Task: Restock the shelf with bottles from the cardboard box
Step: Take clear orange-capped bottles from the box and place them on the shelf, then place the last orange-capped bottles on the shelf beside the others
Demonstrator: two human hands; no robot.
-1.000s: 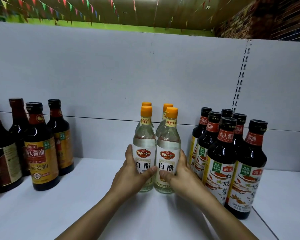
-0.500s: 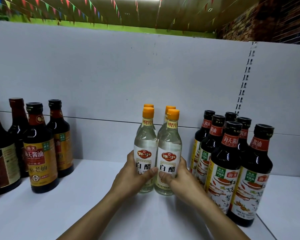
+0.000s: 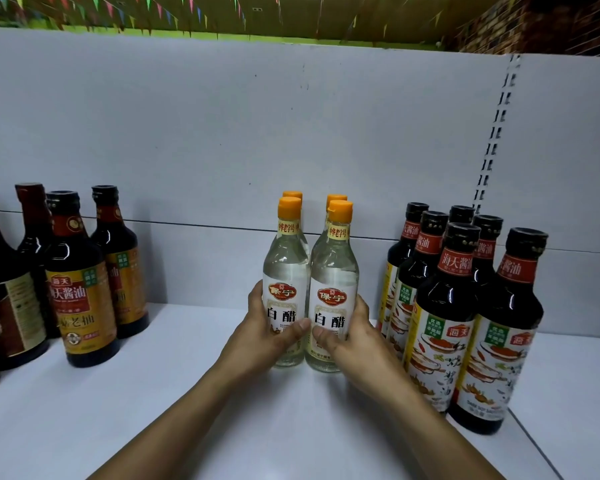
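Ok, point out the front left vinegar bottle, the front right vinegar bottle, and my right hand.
front left vinegar bottle (image 3: 286, 268), head view, clear shoulder above the label.
front right vinegar bottle (image 3: 334, 271), head view, clear shoulder above the label.
right hand (image 3: 352, 336), head view, back of the hand.

A string of small coloured flags hangs under the ceiling, a brick wall stands at the upper right, and a slotted metal rail runs up the back panel.
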